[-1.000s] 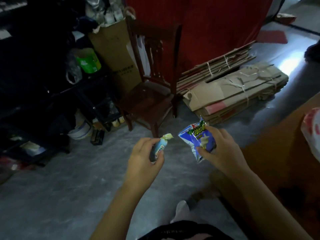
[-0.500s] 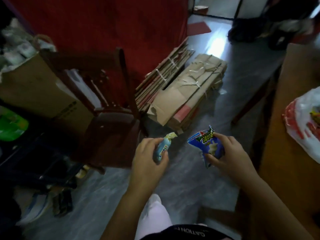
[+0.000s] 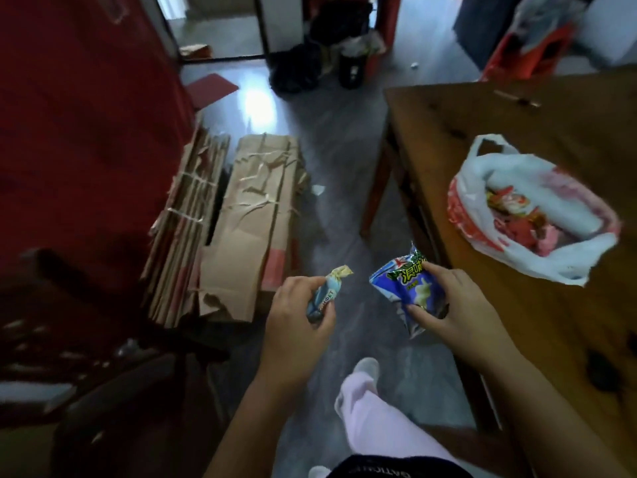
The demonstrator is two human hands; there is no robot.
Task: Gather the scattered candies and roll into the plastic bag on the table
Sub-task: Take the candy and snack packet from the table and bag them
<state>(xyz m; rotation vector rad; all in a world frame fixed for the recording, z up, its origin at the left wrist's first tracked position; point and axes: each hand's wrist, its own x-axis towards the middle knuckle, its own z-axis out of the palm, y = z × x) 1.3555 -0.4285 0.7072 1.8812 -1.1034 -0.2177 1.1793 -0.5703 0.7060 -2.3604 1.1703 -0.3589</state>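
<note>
My left hand (image 3: 294, 317) is closed around a small light-blue wrapped candy (image 3: 325, 293) with a twisted pale end sticking up. A blue snack packet (image 3: 403, 282) with green lettering is pinched in my right hand (image 3: 455, 305). Both hands hover over the floor, left of the wooden table (image 3: 517, 119). On the table lies an open white and red plastic bag (image 3: 482, 208), with red and pink wrapped candies visible inside. The bag is up and to the right of my right hand.
Bundles of flattened cardboard (image 3: 251, 229) lie on the grey floor beside a red cloth (image 3: 86, 132). A dark wooden chair (image 3: 86, 374) stands at lower left. My leg in pink trousers (image 3: 375, 419) is below. Dark bags and a bin (image 3: 351, 67) sit near the doorway.
The view has swung right, bringing the table and the plastic bag fully into sight. Both hands keep their hold on the candy and the packet, now nearer the table edge.
</note>
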